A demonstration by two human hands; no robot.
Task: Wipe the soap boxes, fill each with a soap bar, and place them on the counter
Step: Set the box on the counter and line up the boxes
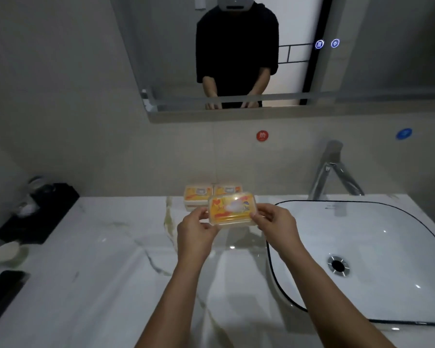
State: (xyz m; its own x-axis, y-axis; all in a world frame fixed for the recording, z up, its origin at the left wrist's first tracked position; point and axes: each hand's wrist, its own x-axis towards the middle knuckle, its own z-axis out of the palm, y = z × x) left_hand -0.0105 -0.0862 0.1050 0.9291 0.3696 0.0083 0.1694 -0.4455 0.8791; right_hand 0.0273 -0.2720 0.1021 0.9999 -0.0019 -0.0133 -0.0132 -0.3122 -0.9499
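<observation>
I hold a yellow-orange soap box [232,209] with a clear lid above the white marble counter [106,272]. My left hand [195,229] pinches its left end and my right hand [274,221] pinches its right end. Behind it, against the wall, two more yellow soap boxes stand side by side: one on the left [196,195] and one on the right [230,189], partly hidden by the held box. Whether a soap bar lies inside the held box cannot be made out.
A white basin [387,247] with a black rim and a chrome faucet [333,172] lies to the right. A black tray [35,212] with glass items stands at the left, a pale cloth [5,252] and a dark flat object [3,295] nearer. A mirror [236,59] hangs above.
</observation>
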